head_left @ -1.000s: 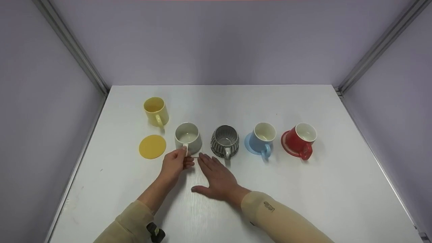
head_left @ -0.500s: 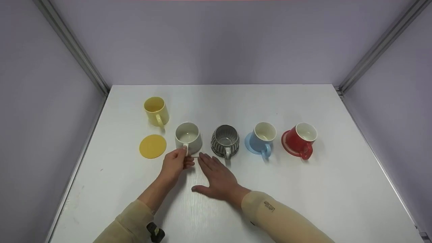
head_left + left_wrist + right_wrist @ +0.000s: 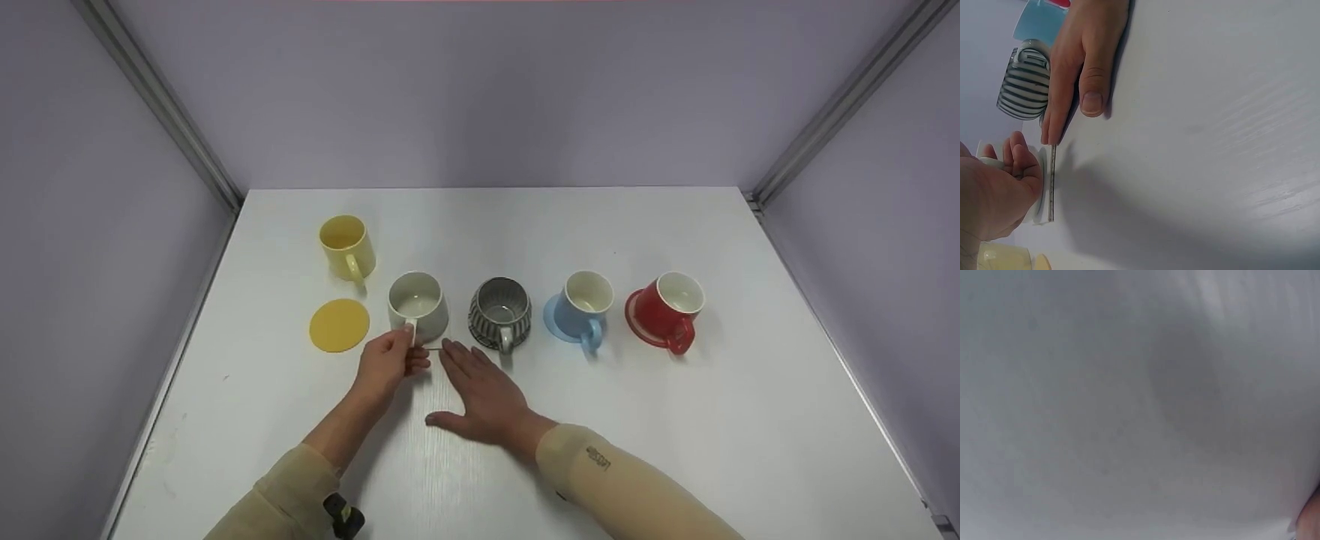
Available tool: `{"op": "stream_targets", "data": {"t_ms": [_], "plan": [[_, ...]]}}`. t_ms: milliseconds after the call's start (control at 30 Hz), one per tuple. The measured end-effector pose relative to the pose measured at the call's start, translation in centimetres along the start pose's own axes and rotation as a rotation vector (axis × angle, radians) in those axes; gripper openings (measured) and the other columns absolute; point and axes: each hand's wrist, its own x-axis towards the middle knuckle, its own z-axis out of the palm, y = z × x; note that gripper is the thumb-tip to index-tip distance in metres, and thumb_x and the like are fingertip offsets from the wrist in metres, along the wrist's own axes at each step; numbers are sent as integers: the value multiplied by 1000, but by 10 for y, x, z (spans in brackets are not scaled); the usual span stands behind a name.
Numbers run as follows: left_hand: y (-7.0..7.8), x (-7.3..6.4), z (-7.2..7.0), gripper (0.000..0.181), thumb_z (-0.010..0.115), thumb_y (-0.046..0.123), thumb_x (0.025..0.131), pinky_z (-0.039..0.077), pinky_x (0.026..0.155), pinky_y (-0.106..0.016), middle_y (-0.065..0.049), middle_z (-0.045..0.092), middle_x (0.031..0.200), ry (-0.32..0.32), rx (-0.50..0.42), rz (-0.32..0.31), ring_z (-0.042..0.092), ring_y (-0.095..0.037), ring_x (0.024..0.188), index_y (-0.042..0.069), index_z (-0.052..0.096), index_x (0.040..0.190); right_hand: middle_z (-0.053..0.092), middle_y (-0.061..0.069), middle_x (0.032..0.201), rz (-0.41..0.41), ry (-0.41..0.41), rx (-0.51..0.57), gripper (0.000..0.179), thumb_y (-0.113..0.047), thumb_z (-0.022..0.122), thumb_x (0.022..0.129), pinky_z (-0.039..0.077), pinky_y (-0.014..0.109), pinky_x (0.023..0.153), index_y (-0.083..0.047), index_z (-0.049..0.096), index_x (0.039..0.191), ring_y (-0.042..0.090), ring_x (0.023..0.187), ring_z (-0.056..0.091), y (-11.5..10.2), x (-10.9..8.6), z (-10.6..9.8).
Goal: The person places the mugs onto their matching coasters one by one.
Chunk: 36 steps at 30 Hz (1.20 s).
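In the head view, my left hand pinches the handle of a white mug, its fingers curled. The mug stands upright. Below it lies a thin, flat coaster whose edge shows in the left wrist view; the mug and hand hide most of it. My right hand lies flat on the table with straight fingers, its fingertips touching the coaster's right front corner. Just right of the white mug stands a grey striped mug. The right wrist view shows mostly blurred table and a bit of skin at the lower right.
A yellow mug stands at the back left, with a round yellow coaster in front of it. To the right, a blue mug stands on a blue coaster, and a red mug on a red coaster. Walls enclose the white table.
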Motion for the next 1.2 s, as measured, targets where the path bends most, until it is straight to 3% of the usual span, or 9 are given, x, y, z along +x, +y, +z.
{"op": "stream_targets", "data": {"t_ms": [467, 967, 1200], "plan": [[1, 0, 0, 46, 50, 29, 114, 64, 79, -36, -14, 72, 90, 0, -51, 2, 72, -18, 79, -13, 67, 108, 19, 10, 176, -22, 35, 3, 105, -80, 42, 99, 17, 39, 131, -3, 23, 168, 21, 162, 17, 0, 1, -1], [1, -4, -4, 44, 51, 35, 114, 63, 79, -34, -13, 72, 94, -4, -39, -26, 72, -20, 82, -6, 67, 118, 15, 8, 177, -14, 2, 7, 105, -81, 40, 99, 13, 37, 131, -4, 21, 169, 20, 163, 14, -2, 0, -3], [3, -8, -10, 41, 53, 34, 113, 62, 76, -32, -15, 74, 93, 28, -6, 0, 73, -22, 81, -4, 68, 118, 15, 7, 177, -10, -1, 30, 105, -80, 42, 99, 12, 37, 131, -4, 21, 169, 20, 163, 12, 0, 0, -2]]}}
